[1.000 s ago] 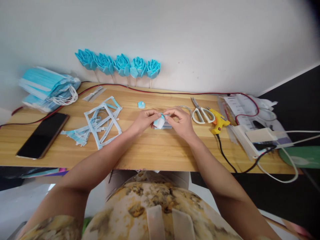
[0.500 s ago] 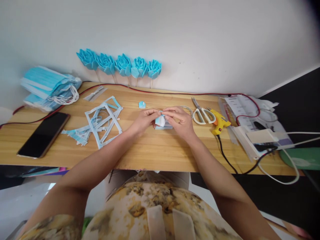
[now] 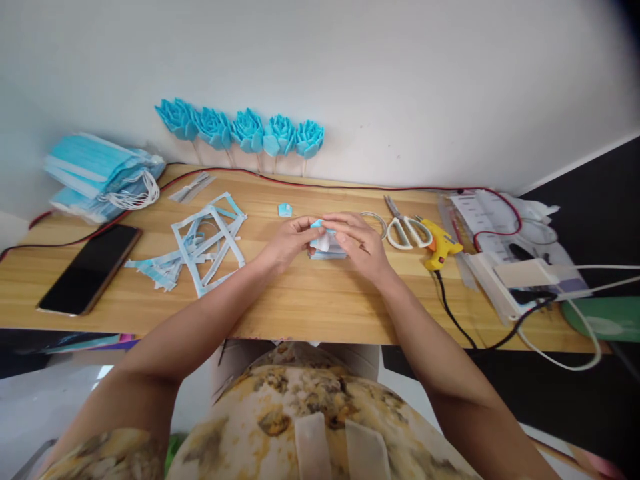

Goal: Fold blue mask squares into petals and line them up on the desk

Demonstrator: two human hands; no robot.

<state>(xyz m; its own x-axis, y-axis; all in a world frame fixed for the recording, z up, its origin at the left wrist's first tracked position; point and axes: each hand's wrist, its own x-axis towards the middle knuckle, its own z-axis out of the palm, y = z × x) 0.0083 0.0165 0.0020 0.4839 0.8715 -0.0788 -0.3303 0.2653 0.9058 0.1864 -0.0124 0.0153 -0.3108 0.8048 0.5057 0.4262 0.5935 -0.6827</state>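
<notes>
Your left hand [image 3: 291, 243] and right hand [image 3: 361, 244] pinch one blue-white piece [image 3: 323, 239]; behind it, leftward, stand five blue flowers [image 3: 248, 131].

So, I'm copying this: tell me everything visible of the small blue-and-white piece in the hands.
The small piece looks like thin, soft fabric, light blue at its far side, whitish nearer. The left hand and right hand hold it from either side, hiding its full outline. A flat bluish item shows beneath; contact is unclear.
</notes>
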